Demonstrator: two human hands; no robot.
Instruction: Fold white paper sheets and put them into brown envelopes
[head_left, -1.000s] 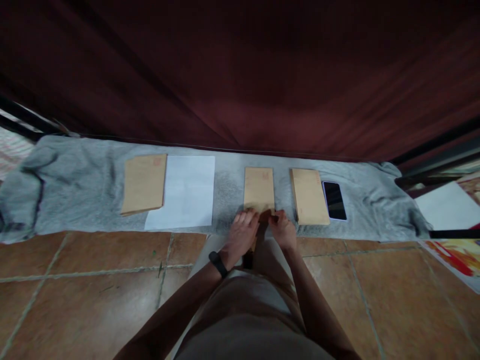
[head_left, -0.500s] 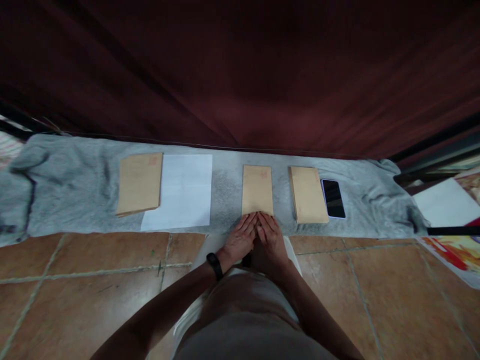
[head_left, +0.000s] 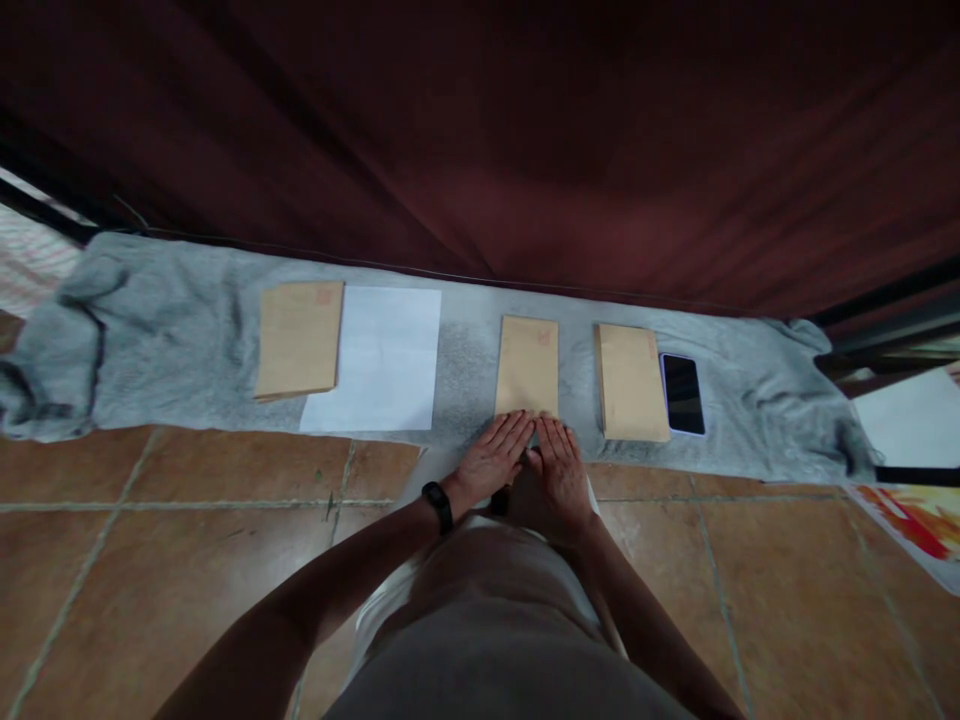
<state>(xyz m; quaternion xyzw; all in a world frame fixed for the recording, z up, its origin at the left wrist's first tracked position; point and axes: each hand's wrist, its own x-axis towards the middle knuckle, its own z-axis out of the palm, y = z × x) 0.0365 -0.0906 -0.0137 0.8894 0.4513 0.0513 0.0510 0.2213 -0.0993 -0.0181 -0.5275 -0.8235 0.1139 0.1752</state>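
Observation:
My left hand and my right hand lie flat side by side, fingers stretched out, pressing the near end of a brown envelope in the middle of a grey cloth. A black band circles my left wrist. To the right lies a stack of brown envelopes, and a dark phone rests beside it. Further left a white sheet of paper sits next to another brown envelope stack.
The grey cloth runs along the foot of a dark red curtain. Brown floor tiles spread around my knees. At the far right lie a white sheet and a colourful printed sheet.
One second ago my fingers were curled at the envelope's near end, folding it. Now both hands lie flat with fingers extended on that end. The view has shifted slightly.

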